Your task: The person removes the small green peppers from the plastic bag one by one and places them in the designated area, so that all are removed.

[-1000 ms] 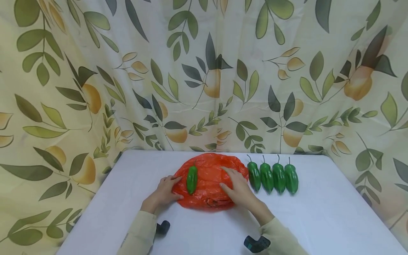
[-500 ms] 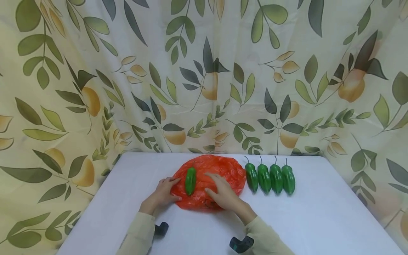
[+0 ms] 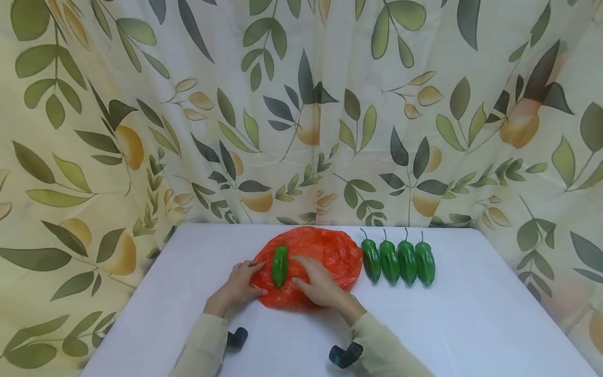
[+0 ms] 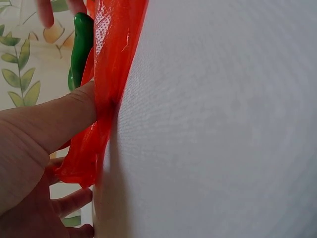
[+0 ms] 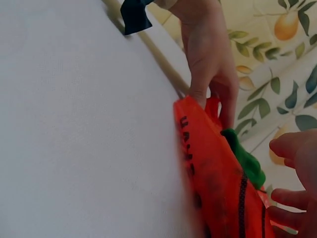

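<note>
A red plastic bag (image 3: 330,251) lies spread on the white table, with black printing in the right wrist view. One green chili pepper (image 3: 280,267) rests on its left part. My left hand (image 3: 241,283) rests at the bag's left edge, thumb and fingers spread apart; in the left wrist view its thumb (image 4: 69,116) presses the bag. My right hand (image 3: 316,283) is over the bag just right of the pepper, fingers apart and holding nothing. In the right wrist view, its fingertips (image 5: 285,146) are close beside the pepper (image 5: 245,158).
Several green chili peppers (image 3: 407,262) stand in a row right of the bag, stems toward the back. A leaf-and-fruit patterned curtain (image 3: 301,115) hangs behind the white table (image 3: 452,324). Dark devices (image 3: 346,356) are worn at both wrists.
My right hand has moved left across the bag, toward the pepper lying on it. The left hand stays at the bag's left edge, and the peppers keep their places.
</note>
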`<state>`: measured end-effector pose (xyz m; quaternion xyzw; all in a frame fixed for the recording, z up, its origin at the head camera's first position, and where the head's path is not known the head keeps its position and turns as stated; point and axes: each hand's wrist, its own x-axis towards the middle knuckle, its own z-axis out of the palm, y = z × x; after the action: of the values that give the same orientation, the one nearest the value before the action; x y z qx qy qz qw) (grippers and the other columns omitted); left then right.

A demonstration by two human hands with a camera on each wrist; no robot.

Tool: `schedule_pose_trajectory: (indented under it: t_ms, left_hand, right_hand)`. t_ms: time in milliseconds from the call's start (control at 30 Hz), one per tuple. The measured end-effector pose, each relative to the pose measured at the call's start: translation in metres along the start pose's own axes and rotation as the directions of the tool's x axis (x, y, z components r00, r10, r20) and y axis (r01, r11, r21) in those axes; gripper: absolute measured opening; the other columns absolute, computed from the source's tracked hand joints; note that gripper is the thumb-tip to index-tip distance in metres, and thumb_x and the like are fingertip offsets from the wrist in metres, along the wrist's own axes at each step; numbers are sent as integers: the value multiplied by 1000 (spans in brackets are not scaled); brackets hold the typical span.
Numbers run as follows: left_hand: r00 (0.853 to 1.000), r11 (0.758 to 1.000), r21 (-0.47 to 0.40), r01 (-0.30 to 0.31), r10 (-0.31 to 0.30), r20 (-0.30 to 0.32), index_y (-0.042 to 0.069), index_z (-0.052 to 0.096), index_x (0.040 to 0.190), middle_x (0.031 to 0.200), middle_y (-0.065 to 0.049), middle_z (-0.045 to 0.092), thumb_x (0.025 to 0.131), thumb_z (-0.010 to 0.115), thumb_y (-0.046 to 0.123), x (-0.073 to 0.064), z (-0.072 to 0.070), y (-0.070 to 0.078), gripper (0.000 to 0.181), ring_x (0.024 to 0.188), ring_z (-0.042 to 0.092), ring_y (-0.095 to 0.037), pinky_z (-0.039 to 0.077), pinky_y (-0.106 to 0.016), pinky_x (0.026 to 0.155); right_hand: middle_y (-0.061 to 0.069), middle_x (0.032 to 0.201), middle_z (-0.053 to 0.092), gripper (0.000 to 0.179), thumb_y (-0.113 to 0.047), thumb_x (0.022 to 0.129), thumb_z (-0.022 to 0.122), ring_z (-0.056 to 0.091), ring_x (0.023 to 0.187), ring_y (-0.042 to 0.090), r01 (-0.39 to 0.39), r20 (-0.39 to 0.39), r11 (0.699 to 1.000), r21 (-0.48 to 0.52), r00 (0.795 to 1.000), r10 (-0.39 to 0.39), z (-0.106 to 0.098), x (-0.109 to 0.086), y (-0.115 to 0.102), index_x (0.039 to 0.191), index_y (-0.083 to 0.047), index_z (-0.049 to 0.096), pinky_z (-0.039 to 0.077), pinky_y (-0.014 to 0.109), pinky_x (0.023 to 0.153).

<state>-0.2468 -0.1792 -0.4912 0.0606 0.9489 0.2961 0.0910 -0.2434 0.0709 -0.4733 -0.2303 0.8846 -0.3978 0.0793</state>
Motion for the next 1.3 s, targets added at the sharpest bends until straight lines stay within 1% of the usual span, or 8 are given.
schedule_pose_trajectory:
  t_ms: [133,333,533,600,767,900,1067,1300]
  left_hand:
    - [1000,1000,-9,-5,5,-4,17,48,152,151,-12,45,81,85,25,-4,0,2,80,142,36,-37,56,-56,98]
    - [1000,1000,20,-15,15,-19,17,47,152,152,-13,45,83,84,27,-1,-3,3,79,142,35,-37,51,-60,104]
    - [1000,999,34,-6,7,-13,18,47,153,152,-14,45,83,84,28,-1,-1,0,79,142,35,-39,50,-62,104]
    - [1000,999,39,-7,7,-13,18,47,152,152,-14,45,83,84,28,0,-1,0,79,142,35,-38,50,-62,104]
    - [1000,999,45,-14,15,-11,18,47,152,152,-14,45,83,84,29,2,1,-2,79,141,36,-37,50,-61,104]
    - [1000,999,40,-14,14,-11,18,47,153,153,-13,45,83,83,29,3,3,-3,79,141,35,-37,50,-61,105]
    - [1000,999,41,-13,13,-9,18,47,153,152,-14,45,83,84,28,3,4,-3,80,141,35,-38,51,-60,103]
    - [1000,999,47,-17,18,-13,18,47,153,152,-14,45,84,83,29,3,2,-3,79,141,35,-37,49,-61,106]
  right_hand:
    - [8,154,48,57,-25,100,64,41,145,34,-12,22,1000,-2,1000,12,6,6,0,152,-18,43,42,67,110]
    - [8,153,49,57,-26,100,63,42,144,33,-14,47,1000,-1,999,14,10,16,-3,153,-19,42,41,66,112]
    - [9,153,48,58,-26,101,62,43,143,33,-31,78,999,12,997,29,17,21,0,154,-19,40,42,65,112]
    - [9,154,47,59,-26,101,62,42,144,34,-37,81,999,23,996,35,18,24,-1,154,-20,39,41,65,112]
    - [9,153,47,59,-25,101,63,42,142,34,-71,88,997,38,994,68,20,29,-5,155,-25,39,44,64,110]
    - [12,152,47,59,-23,100,63,42,140,36,-90,91,995,36,992,86,21,32,-6,154,-26,40,44,67,108]
    - [14,152,46,59,-22,101,63,41,141,36,-100,88,994,39,991,96,24,35,-6,155,-25,40,42,69,109]
    - [14,152,47,55,-25,101,62,41,138,35,-89,86,996,2,992,88,26,40,-7,153,-25,44,42,68,109]
